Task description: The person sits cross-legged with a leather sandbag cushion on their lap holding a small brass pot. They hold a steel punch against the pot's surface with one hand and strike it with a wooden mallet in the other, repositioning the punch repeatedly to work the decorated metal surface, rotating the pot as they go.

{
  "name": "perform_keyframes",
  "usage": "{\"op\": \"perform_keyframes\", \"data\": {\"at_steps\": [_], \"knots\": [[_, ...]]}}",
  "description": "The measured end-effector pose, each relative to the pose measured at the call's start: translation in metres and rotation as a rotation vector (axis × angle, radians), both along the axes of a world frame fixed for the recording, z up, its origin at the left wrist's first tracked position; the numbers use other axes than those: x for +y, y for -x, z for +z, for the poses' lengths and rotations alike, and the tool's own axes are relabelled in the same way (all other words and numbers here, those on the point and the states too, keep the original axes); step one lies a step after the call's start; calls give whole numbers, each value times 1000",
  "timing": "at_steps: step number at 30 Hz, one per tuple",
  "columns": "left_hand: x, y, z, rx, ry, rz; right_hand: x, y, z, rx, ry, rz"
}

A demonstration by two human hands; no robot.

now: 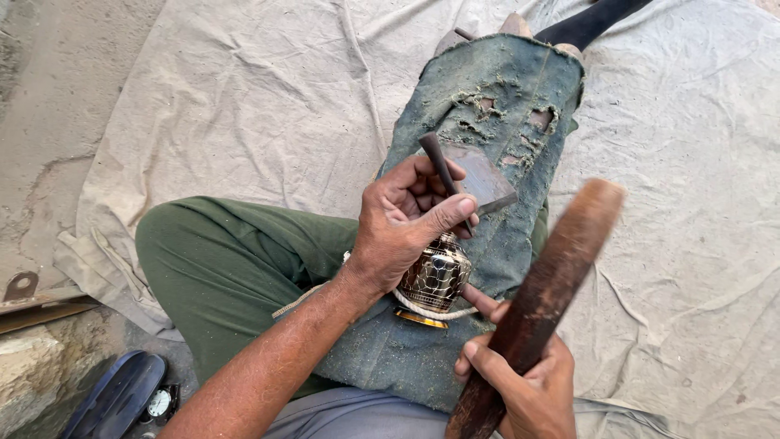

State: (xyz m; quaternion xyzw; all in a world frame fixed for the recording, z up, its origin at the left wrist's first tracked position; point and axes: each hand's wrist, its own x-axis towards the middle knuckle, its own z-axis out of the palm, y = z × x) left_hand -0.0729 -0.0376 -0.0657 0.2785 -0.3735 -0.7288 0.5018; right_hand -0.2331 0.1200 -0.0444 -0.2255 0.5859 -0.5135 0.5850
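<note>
My left hand [402,223] pinches a dark metal chisel [439,162], which stands tilted with its tip down on a small brass pot [435,276]. The pot is dark with a golden scale pattern and lies on a worn, torn denim cloth [504,106] over my outstretched leg. A pale cord [426,311] loops around the pot's base. My right hand [524,386] grips the lower end of a thick brown wooden mallet [544,293], raised and blurred to the right of the chisel. A flat grey metal piece [479,175] lies just behind the chisel.
I sit on a wide beige canvas sheet [268,97] spread on the ground, with my green-trousered leg [227,260] folded left. Dark sandals [114,394] and a wristwatch [160,402] lie at the lower left beside a stone edge and a rusty metal bar [36,305].
</note>
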Motion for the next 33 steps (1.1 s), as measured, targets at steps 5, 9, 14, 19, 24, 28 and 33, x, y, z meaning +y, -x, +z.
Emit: {"op": "perform_keyframes", "data": {"at_steps": [5, 9, 14, 19, 24, 28, 33], "knots": [[-8, 6, 8, 138, -25, -84, -11, 11, -5, 30, -239, 109], [-14, 5, 22, -80, 45, -131, -15, 14, -3, -13, -263, 100], [-12, -12, 45, -668, 407, -198, -13, 50, 12, 105, -198, 49], [-18, -7, 71, -898, 419, -352, 1, 91, 22, 244, 251, 89], [-24, 2, 82, -1026, 511, -425, -4, 111, 19, 253, 46, 137], [-30, 9, 81, -1044, 695, -467, -17, 119, 18, 724, -186, 153], [-35, 12, 81, -1043, 732, -570, -25, 124, 19, 1067, -325, 278]]}}
